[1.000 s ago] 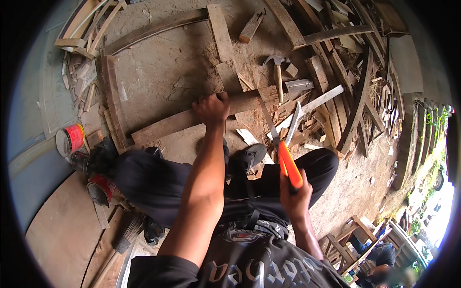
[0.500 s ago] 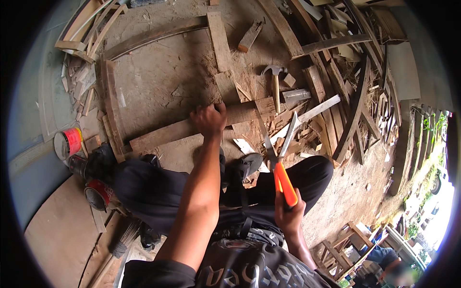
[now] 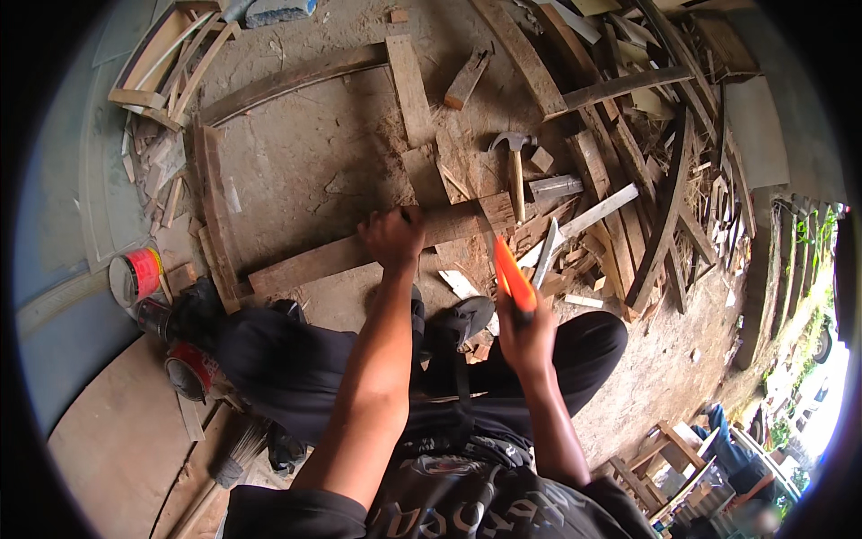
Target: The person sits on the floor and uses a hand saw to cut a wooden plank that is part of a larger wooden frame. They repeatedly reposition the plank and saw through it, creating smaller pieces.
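A brown wooden plank [image 3: 310, 263] lies crosswise in front of me, raised near its right end on other wood. My left hand [image 3: 392, 239] presses down on its middle with the fingers curled over it. In my right hand [image 3: 528, 340] is the orange handle of a handsaw [image 3: 513, 277], gripped at its near, dark end. The saw's blade runs away from me to the plank near its right end; it is thin and partly blurred, so I cannot tell how deep it sits.
A claw hammer [image 3: 516, 175] lies just beyond the plank's right end. Offcuts and long boards [image 3: 666, 202] are heaped at the right. Paint cans [image 3: 135, 274] stand at the left, near a broom [image 3: 235, 458]. Another person [image 3: 743, 472] is at the lower right.
My right hand has pushed the saw forward, away from me, so its handle is now closer to the plank. My left hand stays on the plank.
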Demonstrator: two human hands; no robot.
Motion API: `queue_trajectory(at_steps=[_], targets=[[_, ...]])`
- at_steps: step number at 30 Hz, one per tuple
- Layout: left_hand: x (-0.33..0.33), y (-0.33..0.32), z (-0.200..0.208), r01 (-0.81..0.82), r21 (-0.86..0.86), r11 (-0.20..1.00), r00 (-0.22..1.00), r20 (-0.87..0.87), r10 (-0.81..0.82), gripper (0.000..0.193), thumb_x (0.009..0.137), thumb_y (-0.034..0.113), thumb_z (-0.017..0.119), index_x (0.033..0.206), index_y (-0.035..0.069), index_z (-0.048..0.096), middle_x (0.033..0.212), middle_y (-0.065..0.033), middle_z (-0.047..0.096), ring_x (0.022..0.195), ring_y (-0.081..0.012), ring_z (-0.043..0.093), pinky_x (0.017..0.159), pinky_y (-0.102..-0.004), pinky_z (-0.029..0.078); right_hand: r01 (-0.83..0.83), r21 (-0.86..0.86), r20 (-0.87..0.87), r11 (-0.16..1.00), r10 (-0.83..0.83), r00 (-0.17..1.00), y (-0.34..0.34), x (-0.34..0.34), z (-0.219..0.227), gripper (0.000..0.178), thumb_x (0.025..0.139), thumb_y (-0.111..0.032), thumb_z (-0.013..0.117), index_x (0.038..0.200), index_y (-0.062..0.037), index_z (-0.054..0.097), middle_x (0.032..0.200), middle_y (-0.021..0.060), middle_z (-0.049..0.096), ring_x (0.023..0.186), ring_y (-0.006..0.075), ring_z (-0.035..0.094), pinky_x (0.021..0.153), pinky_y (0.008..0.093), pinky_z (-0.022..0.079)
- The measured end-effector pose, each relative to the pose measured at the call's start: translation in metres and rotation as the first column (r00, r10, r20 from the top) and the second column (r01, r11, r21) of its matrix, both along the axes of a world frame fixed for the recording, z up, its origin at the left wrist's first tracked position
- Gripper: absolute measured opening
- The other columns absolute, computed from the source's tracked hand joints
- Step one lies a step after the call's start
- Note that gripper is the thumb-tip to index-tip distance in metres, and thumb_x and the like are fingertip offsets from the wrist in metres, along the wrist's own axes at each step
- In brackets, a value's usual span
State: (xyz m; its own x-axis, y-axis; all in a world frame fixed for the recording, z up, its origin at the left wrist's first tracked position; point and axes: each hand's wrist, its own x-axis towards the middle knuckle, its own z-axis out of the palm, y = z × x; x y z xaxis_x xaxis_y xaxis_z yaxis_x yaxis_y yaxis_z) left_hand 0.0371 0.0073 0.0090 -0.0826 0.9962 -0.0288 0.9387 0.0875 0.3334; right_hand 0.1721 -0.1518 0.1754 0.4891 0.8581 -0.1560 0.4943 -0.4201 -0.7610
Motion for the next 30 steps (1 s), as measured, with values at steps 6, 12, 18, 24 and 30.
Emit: queue_trajectory(at_steps=[6,12,18,24,30], targets=[[-0.005,-0.003,-0.004,0.028,0.073,0.997,0.999,-0.027,-0.026,0.038,0.088,0.038,0.054,0.079,0.008,0.076,0.082,-0.0174,0.07,0.088,-0.0329,0.067,0.095,-0.0499,0.044,0.034,-0.01,-0.023,0.999,-0.034,0.999,-0.033,-0.016,0.032,0.017,0.091,-0.011,0.071,0.097,0.0014,0.061,0.065,0.0165,0.063,0.059,0.0346,0.068,0.055,0.0366,0.051],[0.004,0.0,0.005,0.016,-0.108,0.994,0.999,0.053,-0.01,0.038,0.087,0.038,0.054,0.082,0.007,0.076,0.088,-0.0205,0.071,0.092,-0.0347,0.067,0.101,-0.0532,0.042,0.085,-0.019,0.015,0.996,-0.085,0.996,0.007,-0.008,0.006,0.017,0.091,-0.011,0.07,0.087,0.0019,0.06,0.062,0.0197,0.06,0.061,0.0388,0.067,0.054,0.0372,0.05],[-0.004,-0.006,-0.004,0.048,0.21,0.976,0.998,-0.05,-0.038,0.034,0.085,0.032,0.055,0.068,0.008,0.073,0.067,-0.016,0.067,0.077,-0.0308,0.065,0.082,-0.0465,0.046,0.041,-0.039,0.021,0.998,-0.04,0.999,-0.036,-0.025,0.036,0.014,0.09,-0.01,0.07,0.088,0.0007,0.062,0.061,0.0169,0.061,0.059,0.0358,0.068,0.055,0.0369,0.051],[0.001,-0.002,-0.007,0.023,0.089,0.996,1.0,-0.004,-0.023,0.036,0.086,0.033,0.054,0.068,0.008,0.073,0.068,-0.0163,0.068,0.077,-0.0322,0.066,0.082,-0.0481,0.045,0.093,-0.102,-0.026,0.99,-0.096,0.995,-0.003,-0.004,0.033,0.021,0.092,-0.015,0.069,0.085,0.0033,0.062,0.062,0.0176,0.061,0.057,0.0279,0.069,0.054,0.0374,0.05],[-0.002,0.004,-0.012,0.029,0.127,0.991,0.995,-0.1,-0.016,0.04,0.088,0.036,0.051,0.068,0.01,0.074,0.071,-0.0166,0.069,0.072,-0.0319,0.065,0.084,-0.0493,0.046,0.041,-0.012,-0.024,0.999,-0.041,0.999,-0.036,-0.017,0.036,0.01,0.087,-0.007,0.07,0.089,0.0011,0.065,0.065,0.0194,0.063,0.063,0.0397,0.069,0.057,0.039,0.052]])
